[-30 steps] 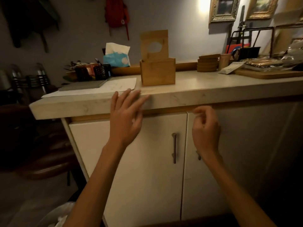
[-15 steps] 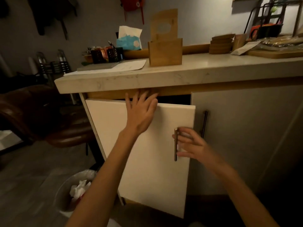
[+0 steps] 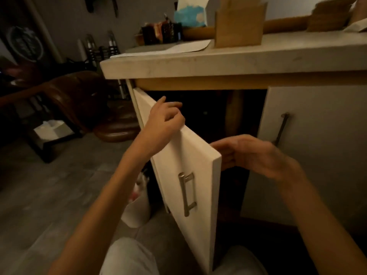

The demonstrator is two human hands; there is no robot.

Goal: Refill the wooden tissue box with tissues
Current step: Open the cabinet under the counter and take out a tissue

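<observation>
The wooden tissue box point(image 3: 239, 26) stands on the pale countertop point(image 3: 228, 60) at the top, its lid cut off by the frame. Behind it to the left sits a blue tissue pack point(image 3: 189, 14) with a white sheet sticking up. Below the counter the white left cabinet door point(image 3: 190, 175) hangs wide open. My left hand point(image 3: 165, 120) curls over the door's top edge. My right hand point(image 3: 252, 155) floats just right of the door's free edge with its fingers loosely spread, holding nothing. The cabinet inside is dark and its contents are hidden.
The right cabinet door point(image 3: 317, 145) stays shut, with a metal handle. A bin with a white liner point(image 3: 137, 207) stands on the floor left of the open door. A brown leather chair point(image 3: 79, 100) fills the left. Papers and small jars lie on the counter's left part.
The left cabinet door has swung from shut to wide open. My right hand let go of its handle, my left hand moved onto the door's top edge, and the view dropped lower.
</observation>
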